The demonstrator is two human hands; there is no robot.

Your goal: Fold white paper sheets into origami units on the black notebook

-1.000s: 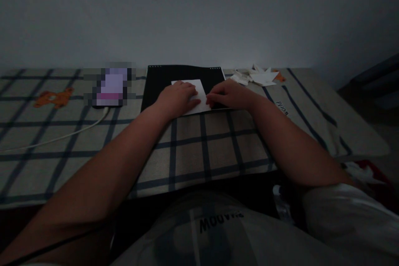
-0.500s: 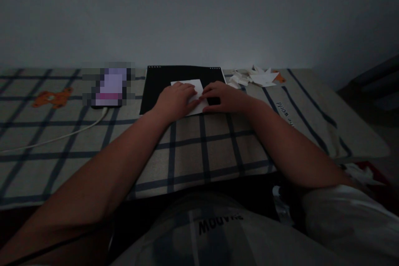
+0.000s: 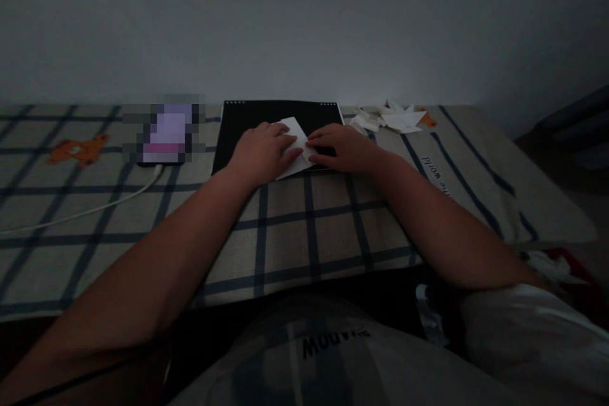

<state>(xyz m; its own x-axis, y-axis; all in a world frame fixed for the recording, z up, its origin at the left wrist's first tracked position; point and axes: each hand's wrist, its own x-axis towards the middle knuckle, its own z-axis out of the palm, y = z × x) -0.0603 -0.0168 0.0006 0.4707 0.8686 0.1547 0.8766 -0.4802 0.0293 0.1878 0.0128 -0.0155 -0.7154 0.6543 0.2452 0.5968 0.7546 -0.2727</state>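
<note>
A piece of white folded paper lies at a slant over a black spiral-punched sheet or pad, its near corner reaching past the pad's front edge. My left hand rests over the paper's left side with fingers spread, the thumb and fingertips on its surface, hiding part of it. At the paper's right edge, my right hand touches it with its fingertips. Its thumb and index finger are apart, and dark pad shows between them. Fine fold lines are too dim to make out.
Left of the pad lies a phone with a blurred screen and a white cable. Several folded white paper pieces are heaped at the back right. Underneath is a checked tablecloth with orange bear prints, against a grey wall.
The paper has turned, so its far edge now slants down to the right. My left hand has shifted slightly left with its thumb farther from the right hand, which has barely moved.
</note>
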